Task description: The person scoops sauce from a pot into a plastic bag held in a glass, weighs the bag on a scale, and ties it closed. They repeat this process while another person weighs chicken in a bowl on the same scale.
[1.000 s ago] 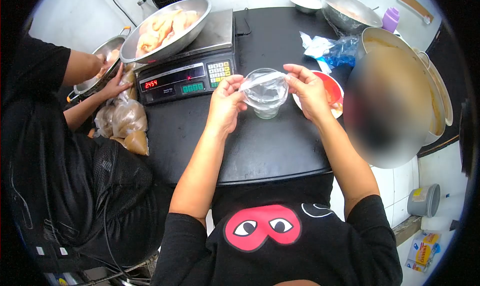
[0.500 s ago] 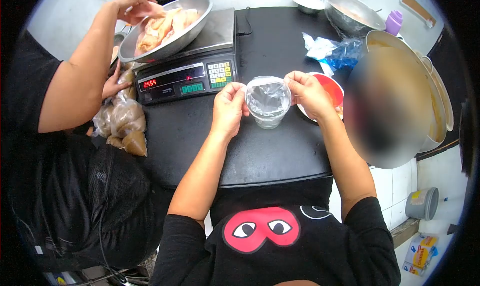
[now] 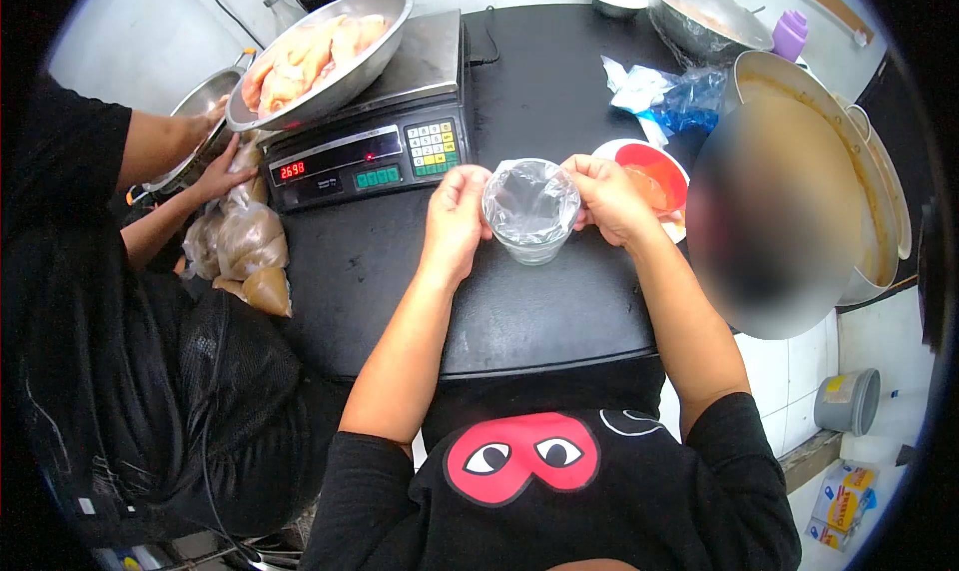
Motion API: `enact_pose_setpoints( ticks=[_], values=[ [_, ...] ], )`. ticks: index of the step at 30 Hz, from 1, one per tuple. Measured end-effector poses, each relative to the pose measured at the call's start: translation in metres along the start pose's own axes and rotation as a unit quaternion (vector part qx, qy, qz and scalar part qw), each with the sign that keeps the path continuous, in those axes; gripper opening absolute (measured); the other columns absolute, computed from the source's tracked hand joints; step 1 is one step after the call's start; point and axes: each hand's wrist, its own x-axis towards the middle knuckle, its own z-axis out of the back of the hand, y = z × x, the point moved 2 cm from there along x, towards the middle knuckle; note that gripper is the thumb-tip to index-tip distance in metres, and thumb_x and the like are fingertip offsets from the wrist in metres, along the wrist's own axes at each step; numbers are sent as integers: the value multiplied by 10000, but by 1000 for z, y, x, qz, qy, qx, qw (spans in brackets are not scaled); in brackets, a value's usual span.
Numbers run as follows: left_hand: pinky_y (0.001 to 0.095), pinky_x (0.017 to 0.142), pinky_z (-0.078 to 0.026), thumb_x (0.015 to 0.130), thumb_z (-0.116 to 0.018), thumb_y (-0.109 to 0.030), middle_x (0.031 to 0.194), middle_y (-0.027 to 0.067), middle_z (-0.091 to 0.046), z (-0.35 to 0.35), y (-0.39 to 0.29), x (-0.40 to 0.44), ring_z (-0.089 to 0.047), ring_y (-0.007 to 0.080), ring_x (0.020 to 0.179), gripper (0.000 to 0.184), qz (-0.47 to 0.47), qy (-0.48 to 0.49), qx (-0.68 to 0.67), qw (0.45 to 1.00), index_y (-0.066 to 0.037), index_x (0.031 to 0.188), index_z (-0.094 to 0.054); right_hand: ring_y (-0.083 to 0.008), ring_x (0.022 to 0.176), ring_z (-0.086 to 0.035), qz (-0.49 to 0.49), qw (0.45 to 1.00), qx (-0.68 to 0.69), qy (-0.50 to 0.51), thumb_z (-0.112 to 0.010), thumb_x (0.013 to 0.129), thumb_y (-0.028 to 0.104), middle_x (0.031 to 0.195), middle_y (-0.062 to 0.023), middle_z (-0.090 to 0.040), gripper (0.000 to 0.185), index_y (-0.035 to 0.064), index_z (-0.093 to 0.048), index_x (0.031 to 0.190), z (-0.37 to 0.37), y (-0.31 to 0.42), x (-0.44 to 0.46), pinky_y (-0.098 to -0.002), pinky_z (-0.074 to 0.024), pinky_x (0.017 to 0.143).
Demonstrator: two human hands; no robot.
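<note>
A clear glass (image 3: 532, 251) stands on the black table in front of me, lined with a clear plastic bag (image 3: 529, 199) whose mouth is folded over the rim. On its left side, my left hand (image 3: 456, 221) pinches the bag's edge between thumb and fingers. My right hand (image 3: 607, 199) is closed on the opposite edge. Just behind the right hand sits a red bowl (image 3: 667, 161) with some orange contents, resting on something white.
A digital scale (image 3: 360, 161) carries a metal bowl (image 3: 385, 46) of raw chicken at the left back. Beside it, a co-worker's hand (image 3: 222, 179) touches bags of brown paste (image 3: 252, 241). Large pots (image 3: 879, 231) stand right, near crumpled blue-and-white plastic (image 3: 669, 96).
The bag now sits more evenly around the glass rim as my hands stay at its sides. The co-worker's upper hand has left the chicken bowl and moved down to a pan on the left.
</note>
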Motion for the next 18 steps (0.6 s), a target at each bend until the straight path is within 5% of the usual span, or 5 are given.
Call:
enact_pose_setpoints(
  ticks=[4, 7, 8, 12, 18],
  values=[
    [291, 894, -430, 952, -455, -421, 1180, 117, -551, -7, -19, -5, -523, 152, 1018, 506, -144, 87, -28, 985, -16, 1253, -493, -34, 429, -478, 15, 1000, -7, -6, -581, 896, 178, 606, 17, -563, 140, 80, -567, 796, -3, -3, -1, -173, -412, 397],
    [321, 960, -396, 880, -459, -595, 1201, 135, -548, -12, -18, -14, -514, 197, 1112, 739, -223, 158, 94, 957, 2, 1312, -414, -35, 427, -472, 22, 1000, -5, -3, -586, 888, 165, 603, 13, -561, 129, 76, -568, 796, -3, -4, -2, -175, -406, 394],
    [326, 990, -365, 678, -643, -699, 1217, 125, -531, -7, -16, -15, -484, 201, 1155, 1013, -139, 167, 89, 972, 12, 1343, -363, -37, 429, -474, 23, 1000, -6, -2, -587, 886, 161, 604, 12, -561, 124, 74, -570, 798, -2, -5, -3, -177, -406, 394],
    [337, 1005, -362, 404, -901, -458, 1236, 116, -515, -5, -10, -19, -482, 217, 1172, 1159, -132, 166, 132, 968, -19, 1337, -372, -54, 437, -485, 22, 999, -28, -13, -585, 880, 147, 611, 6, -563, 108, 60, -579, 815, -2, -6, -3, -187, -413, 396],
    [345, 1026, -353, 438, -901, -292, 1252, 118, -510, -2, -2, -22, -476, 223, 1188, 1077, -137, 157, 176, 962, -17, 1330, -366, -76, 491, -515, 10, 997, -80, -15, -518, 914, 185, 661, -24, -580, 184, 24, -606, 930, 2, 10, -18, -216, -434, 439]
  ],
)
